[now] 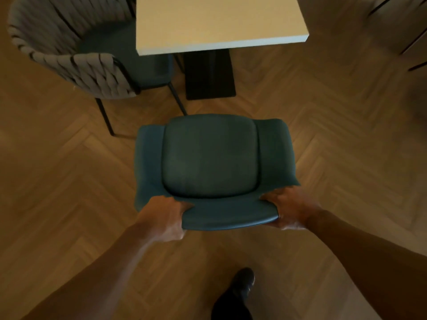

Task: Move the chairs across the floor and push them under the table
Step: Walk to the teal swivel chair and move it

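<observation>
Head view: teal padded chair (211, 155), rounded seat cushion; left hand (165, 218), right hand (290, 207) gripping backrest corners.

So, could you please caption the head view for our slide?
Left hand and right hand grip the teal chair by its backrest before the table.

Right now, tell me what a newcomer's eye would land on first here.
The teal chair fills the centre, short of the pale table. The left hand and right hand grip its backrest at the near edge. At top left, a woven-backed chair sits partly tucked under the table.
</observation>
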`<state>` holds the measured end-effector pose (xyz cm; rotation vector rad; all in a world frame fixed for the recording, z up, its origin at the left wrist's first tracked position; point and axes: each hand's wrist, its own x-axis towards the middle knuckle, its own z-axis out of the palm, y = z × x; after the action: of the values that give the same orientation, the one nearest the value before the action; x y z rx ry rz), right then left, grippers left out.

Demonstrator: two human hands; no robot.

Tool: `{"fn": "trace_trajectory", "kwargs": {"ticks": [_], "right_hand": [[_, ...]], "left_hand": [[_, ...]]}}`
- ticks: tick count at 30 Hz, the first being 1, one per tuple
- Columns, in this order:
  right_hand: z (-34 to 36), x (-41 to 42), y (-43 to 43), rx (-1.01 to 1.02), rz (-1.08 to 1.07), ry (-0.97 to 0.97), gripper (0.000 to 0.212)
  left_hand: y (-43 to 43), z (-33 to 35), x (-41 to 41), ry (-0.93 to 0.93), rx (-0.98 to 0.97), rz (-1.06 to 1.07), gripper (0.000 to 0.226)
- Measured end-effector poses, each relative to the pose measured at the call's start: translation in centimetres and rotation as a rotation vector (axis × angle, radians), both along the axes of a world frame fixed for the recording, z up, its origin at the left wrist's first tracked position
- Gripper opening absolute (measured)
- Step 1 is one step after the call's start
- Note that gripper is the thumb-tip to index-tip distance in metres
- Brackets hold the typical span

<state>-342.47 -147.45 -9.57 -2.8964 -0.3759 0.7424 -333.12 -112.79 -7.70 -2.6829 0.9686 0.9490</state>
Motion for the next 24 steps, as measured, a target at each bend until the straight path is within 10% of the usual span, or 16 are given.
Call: {"fn": "trace_trajectory", "kwargs": {"ticks": [24], "right_hand": [[-1.0,8.9,-12.4,0.027,0.019,0.027,0.076]], "left_hand": [[-11.5,-0.4,8.8,0.065,-0.020,0.050,0.077]]}}
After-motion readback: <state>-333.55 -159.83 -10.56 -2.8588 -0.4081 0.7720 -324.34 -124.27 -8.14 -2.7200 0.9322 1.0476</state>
